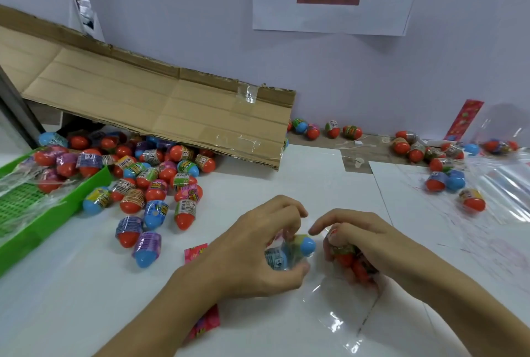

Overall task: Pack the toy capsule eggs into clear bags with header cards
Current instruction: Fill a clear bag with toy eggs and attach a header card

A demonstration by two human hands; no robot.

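My left hand (252, 245) grips blue-tipped capsule eggs (298, 247) at the mouth of a clear bag (338, 310) that lies on the white table. My right hand (361, 239) holds several red eggs (352, 265) through the bag's film. A pink header card (205, 322) lies under my left wrist, mostly hidden, and its far corner shows beside my left hand. A heap of loose red and blue eggs (149, 184) lies to the left.
A green tray (57, 207) with bagged eggs sits at the far left. A flattened cardboard box (160, 104) leans over the heap. More eggs (424, 150), clear bags (504, 184) and a red header card (463, 120) lie at the right by the wall.
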